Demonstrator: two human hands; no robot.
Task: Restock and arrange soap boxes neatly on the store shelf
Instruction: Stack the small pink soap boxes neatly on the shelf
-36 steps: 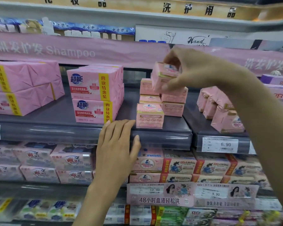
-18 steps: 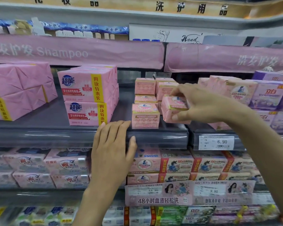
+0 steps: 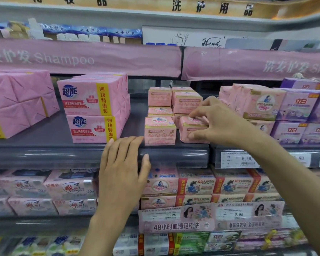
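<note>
My right hand grips a small pink soap box that sits at the front of the dark grey shelf, its fingers over the top and the thumb on the front face. Just to its left stands another small pink soap box, with several more stacked behind. My left hand rests flat on the shelf's front edge, fingers straight, holding nothing.
Large pink four-bar packs stand left of the small boxes, and pink and purple packs fill the right. A price tag reads 6.90. Lower shelves hold more soap packs. A pink Shampoo banner hangs above.
My right hand brought the small pink box down from above the stack to the shelf front, beside the front box. My left hand stayed on the shelf edge.
</note>
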